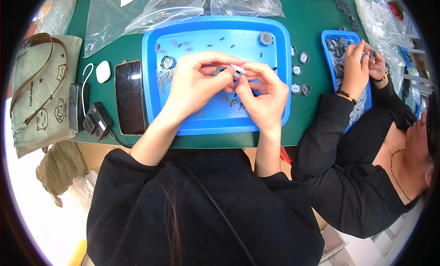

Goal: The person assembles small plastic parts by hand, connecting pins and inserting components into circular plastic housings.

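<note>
Above a blue tray (215, 127), both my hands pinch a small light-grey plastic part (238, 72) between thumbs and fingertips. My left hand (195, 80) grips its left side, and my right hand (266, 103) holds the right side. The fingers hide much of the part's shape. Inside the tray, a round grey-and-black housing (167, 62) lies left of my left hand, by a cluster of small grey pieces (163, 78). Tiny dark pieces (234, 103) are scattered between my wrists. A round grey part (265, 38) rests in the tray's far right corner.
Left of the tray lie a phone (129, 98), a white case (103, 72), a black device (97, 121) and a canvas bag (50, 91). Clear plastic bags (160, 11) sit behind it. Several housings (297, 70) stand to the right, where a co-worker's hands (355, 69) work over another blue tray (326, 36).
</note>
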{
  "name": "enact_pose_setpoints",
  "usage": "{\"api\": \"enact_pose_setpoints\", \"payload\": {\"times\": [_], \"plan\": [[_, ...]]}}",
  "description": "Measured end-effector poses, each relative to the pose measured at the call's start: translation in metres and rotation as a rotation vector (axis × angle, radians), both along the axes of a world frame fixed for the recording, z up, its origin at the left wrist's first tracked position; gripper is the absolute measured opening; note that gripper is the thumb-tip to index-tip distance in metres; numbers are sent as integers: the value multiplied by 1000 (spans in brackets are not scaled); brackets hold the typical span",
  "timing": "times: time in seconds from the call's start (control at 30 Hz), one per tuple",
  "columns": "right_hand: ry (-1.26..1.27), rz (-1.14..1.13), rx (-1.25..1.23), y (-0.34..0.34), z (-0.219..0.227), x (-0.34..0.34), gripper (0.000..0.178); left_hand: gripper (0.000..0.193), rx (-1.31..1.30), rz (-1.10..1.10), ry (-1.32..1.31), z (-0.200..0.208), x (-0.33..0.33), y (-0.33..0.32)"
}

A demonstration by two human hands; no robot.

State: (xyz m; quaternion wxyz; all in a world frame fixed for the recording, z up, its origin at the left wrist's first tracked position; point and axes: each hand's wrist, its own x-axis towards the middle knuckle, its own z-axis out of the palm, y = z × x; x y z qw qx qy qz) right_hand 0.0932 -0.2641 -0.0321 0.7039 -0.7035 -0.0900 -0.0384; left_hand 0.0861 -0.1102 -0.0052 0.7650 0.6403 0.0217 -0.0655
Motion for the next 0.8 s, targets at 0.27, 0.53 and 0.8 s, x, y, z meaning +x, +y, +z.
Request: {"api": "enact_pose_setpoints", "payload": {"times": [0.27, 0.53, 0.8], "plan": [[-164, -30, -208, 0, 4, 0, 29, 24, 92, 94, -22, 4, 2, 4], [-100, -27, 55, -3, 3, 6, 14, 24, 22, 84, 54, 7, 4, 8], [-236, -20, 114, -8, 2, 9, 12, 23, -74, 57, 79, 7, 4, 9]]}}
